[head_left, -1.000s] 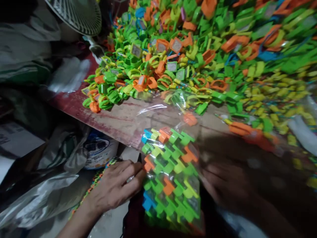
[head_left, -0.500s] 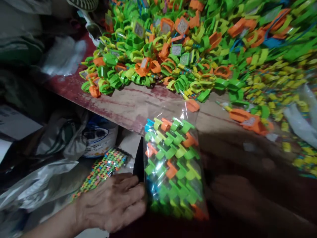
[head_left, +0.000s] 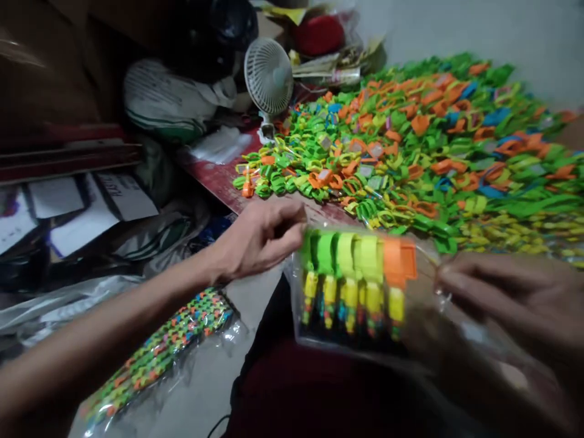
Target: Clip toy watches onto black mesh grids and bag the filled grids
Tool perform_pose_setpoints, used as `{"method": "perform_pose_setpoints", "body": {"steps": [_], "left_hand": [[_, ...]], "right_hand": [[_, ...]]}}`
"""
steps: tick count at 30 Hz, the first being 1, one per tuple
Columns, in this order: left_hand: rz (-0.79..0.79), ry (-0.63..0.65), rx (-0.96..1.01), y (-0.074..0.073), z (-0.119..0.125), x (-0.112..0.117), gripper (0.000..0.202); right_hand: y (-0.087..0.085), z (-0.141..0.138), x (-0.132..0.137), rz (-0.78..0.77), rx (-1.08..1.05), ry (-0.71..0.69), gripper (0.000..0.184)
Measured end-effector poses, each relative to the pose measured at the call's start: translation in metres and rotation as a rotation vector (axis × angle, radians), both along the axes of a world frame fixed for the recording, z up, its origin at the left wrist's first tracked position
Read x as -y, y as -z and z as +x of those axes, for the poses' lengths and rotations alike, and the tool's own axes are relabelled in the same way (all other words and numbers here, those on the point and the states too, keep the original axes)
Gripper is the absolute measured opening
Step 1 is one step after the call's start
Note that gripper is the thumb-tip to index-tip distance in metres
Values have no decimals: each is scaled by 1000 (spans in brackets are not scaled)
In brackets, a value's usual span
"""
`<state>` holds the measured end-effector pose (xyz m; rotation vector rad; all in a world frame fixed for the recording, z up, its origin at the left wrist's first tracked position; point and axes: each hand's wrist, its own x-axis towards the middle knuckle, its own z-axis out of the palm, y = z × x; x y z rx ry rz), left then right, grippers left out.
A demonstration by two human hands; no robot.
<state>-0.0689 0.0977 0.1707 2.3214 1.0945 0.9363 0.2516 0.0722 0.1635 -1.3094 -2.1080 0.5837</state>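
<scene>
Between my two hands I hold a clear plastic bag (head_left: 360,292) packed with green, yellow and orange plastic rings over yellow pencil-like sticks. My left hand (head_left: 260,240) pinches the bag's left top corner, fingers closed. My right hand (head_left: 511,316) grips the bag's right end, its fingers curled and blurred. The bag is lifted above my lap and turned on its side. Behind it a big heap of loose green, orange, yellow and blue rings (head_left: 410,146) covers the red board (head_left: 214,176).
A second sealed bag of coloured pieces (head_left: 159,353) lies on the floor at lower left. A small white fan (head_left: 269,76) stands at the board's far corner. Bags, papers (head_left: 68,207) and clutter fill the left side. A white wall is behind the heap.
The bag was lying flat in front of me; now it is raised and turned on its side. My left hand has moved up from the bag's side to its top corner. The view has tilted up.
</scene>
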Motion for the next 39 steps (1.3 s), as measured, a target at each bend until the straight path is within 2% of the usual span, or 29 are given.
{"method": "perform_pose_setpoints", "body": {"steps": [2, 4, 6, 9, 11, 14, 16, 18, 20, 22, 24, 26, 29, 33, 35, 37, 38, 39], "left_hand": [[-50, -4, 45, -16, -6, -8, 21], [-99, -12, 84, -31, -13, -9, 21], [-139, -40, 157, -43, -21, -7, 22], [-214, -103, 362, -54, -32, 1, 23], [-253, -120, 452, -57, -40, 7, 23], [-266, -67, 463, -52, -55, 16, 21], [-274, -23, 448, -43, -69, 20, 20], [-295, -18, 432, -31, -86, 24, 20], [-330, -66, 418, -16, -106, 27, 21], [-370, -135, 414, 1, -126, 32, 22], [-419, -210, 409, 19, -145, 40, 21], [-469, -300, 422, 39, -159, 51, 19], [-571, -436, 471, 75, -172, 78, 18], [-741, -433, 518, 118, -178, 119, 25], [-658, -519, 492, 129, -183, 130, 27], [-512, -601, 379, 133, -190, 128, 24], [-468, -589, 303, 133, -194, 123, 26], [-460, -539, 228, 131, -197, 115, 37]], "right_hand": [[-22, -12, -14, -80, -106, 27, 34], [-38, -25, -25, -149, -213, -11, 39], [-48, -41, -34, -184, -332, -37, 43], [-57, -64, -46, -220, -410, 66, 40], [-56, -79, -53, -145, -276, 105, 41], [-43, -101, -63, 38, 61, -16, 48], [-28, -121, -73, 190, 212, -101, 55], [-11, -148, -85, 388, 263, -157, 67], [5, -182, -93, 564, 301, -238, 74], [19, -220, -98, 651, 338, -364, 68], [33, -257, -99, 635, 373, -519, 50], [50, -287, -100, 521, 411, -701, 22], [76, -315, -98, 329, 472, -916, 26], [95, -329, -86, 263, 475, -1084, 19], [96, -333, -78, 254, 470, -1192, 23], [91, -337, -71, 250, 437, -1309, 27], [87, -338, -70, 247, 403, -1349, 29], [82, -340, -69, 243, 367, -1376, 31]]}}
